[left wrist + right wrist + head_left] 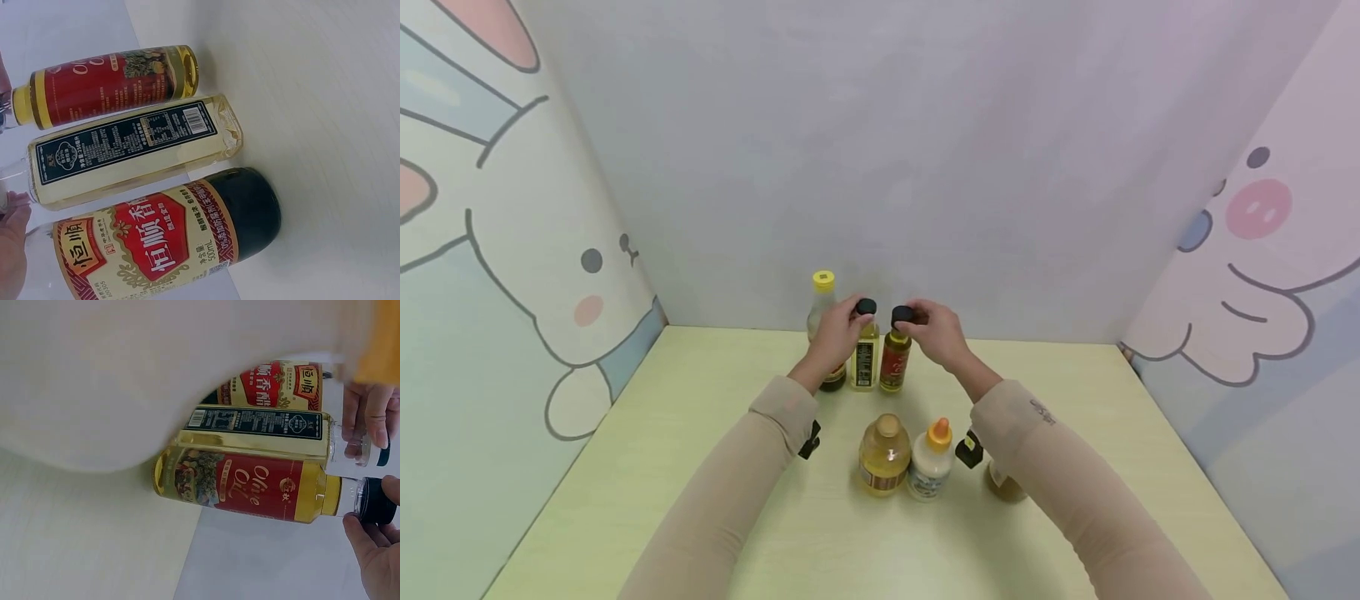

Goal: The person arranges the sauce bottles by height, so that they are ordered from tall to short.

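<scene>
My left hand [837, 333] pinches the black-capped neck of a clear, pale yellow oil bottle [864, 360] with a dark label. My right hand [937, 333] grips the black cap of an olive oil bottle [250, 482] with a red label, just right of the oil bottle. Both bottles stand upright near the back wall. Left of them is a dark vinegar bottle [156, 237] with a yellow cap [823, 282], partly covered by my left hand in the head view. In the left wrist view the three stand side by side, labels visible.
Nearer on the table [715, 467] stand a round amber bottle [883, 458] and a white squeeze bottle [929, 468] with an orange nozzle. Another bottle [1006, 485] is partly hidden under my right sleeve. A blurred white shape [125, 375] covers much of the right wrist view. Walls enclose the table's back and sides.
</scene>
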Demonstrator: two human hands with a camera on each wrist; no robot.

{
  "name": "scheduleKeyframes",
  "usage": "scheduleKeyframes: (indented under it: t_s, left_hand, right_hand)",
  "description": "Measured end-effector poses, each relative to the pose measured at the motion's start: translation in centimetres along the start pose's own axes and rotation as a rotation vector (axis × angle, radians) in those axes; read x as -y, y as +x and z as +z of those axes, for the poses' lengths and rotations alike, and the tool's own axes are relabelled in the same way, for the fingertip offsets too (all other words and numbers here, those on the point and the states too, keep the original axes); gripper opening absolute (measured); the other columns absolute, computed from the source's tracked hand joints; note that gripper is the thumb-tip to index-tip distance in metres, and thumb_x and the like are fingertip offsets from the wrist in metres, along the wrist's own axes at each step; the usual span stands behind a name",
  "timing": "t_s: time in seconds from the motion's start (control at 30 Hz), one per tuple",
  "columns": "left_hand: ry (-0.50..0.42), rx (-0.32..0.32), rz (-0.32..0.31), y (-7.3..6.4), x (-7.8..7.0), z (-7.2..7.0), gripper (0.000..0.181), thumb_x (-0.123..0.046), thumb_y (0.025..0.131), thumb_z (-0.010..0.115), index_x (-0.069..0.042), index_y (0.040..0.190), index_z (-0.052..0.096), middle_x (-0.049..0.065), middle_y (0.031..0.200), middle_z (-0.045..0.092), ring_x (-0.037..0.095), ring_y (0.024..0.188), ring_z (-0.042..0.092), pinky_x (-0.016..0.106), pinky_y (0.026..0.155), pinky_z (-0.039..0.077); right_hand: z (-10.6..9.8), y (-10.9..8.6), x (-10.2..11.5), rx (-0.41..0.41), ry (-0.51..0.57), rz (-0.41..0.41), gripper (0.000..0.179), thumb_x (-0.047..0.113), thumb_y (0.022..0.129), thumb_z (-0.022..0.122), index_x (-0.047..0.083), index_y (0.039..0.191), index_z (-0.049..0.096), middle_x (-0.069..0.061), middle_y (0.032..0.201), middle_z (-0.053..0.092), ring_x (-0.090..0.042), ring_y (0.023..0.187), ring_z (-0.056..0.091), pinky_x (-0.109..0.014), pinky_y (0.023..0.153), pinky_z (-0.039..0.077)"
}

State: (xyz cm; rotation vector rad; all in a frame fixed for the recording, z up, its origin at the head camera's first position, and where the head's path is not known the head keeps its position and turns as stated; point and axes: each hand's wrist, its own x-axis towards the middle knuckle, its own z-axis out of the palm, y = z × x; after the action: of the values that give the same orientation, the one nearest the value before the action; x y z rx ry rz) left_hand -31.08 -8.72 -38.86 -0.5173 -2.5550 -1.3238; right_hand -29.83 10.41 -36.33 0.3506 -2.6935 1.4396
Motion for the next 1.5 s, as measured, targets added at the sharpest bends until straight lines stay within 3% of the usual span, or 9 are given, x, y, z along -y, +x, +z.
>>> scheduleKeyframes:
  t_s: [0.43,0.83,1.1,1.5]
  left_hand:
    - [0.019,-0.022,-0.024,-0.1,-0.4,0.1,0.020,-0.016,0.100,0.055,-0.003,0.115,0.058,0.012,0.099,0.062,0.024,0.082,0.057,0.038,0.071,0.049]
    - [0.008,0.007,-0.129,0.1,-1.0,0.5,0.028,-0.019,0.102,0.050,-0.006,0.127,0.053,0.011,0.114,0.060,0.022,0.093,0.059,0.038,0.077,0.050]
    - [0.016,0.013,-0.127,0.1,-1.3,0.4,0.024,-0.018,0.102,0.052,-0.007,0.123,0.055,0.011,0.112,0.062,0.022,0.091,0.059,0.037,0.076,0.050]
    - [-0.022,0.024,-0.137,0.0,-1.2,0.3,0.043,-0.019,0.103,0.052,-0.005,0.143,0.045,0.016,0.116,0.061,0.024,0.092,0.060,0.037,0.077,0.051]
  right_hand:
    - [0.6,0.5,-0.8,0.003,0.005,0.005,0.032,0.013,0.092,0.070,0.000,0.120,0.063,-0.017,0.112,0.065,-0.029,0.105,0.062,-0.041,0.084,0.052]
    - [0.8,0.8,-1.2,0.019,-0.014,0.001,0.035,0.014,0.091,0.071,0.000,0.122,0.062,-0.016,0.112,0.066,-0.028,0.104,0.062,-0.039,0.083,0.053]
    - [0.8,0.8,-1.0,0.034,-0.049,0.011,0.036,0.016,0.091,0.071,0.001,0.122,0.062,-0.014,0.111,0.066,-0.027,0.102,0.063,-0.039,0.083,0.053]
    - [0.7,0.7,-0.9,0.046,-0.060,0.013,0.037,0.016,0.093,0.069,0.000,0.125,0.060,-0.015,0.118,0.064,-0.027,0.106,0.062,-0.040,0.087,0.052]
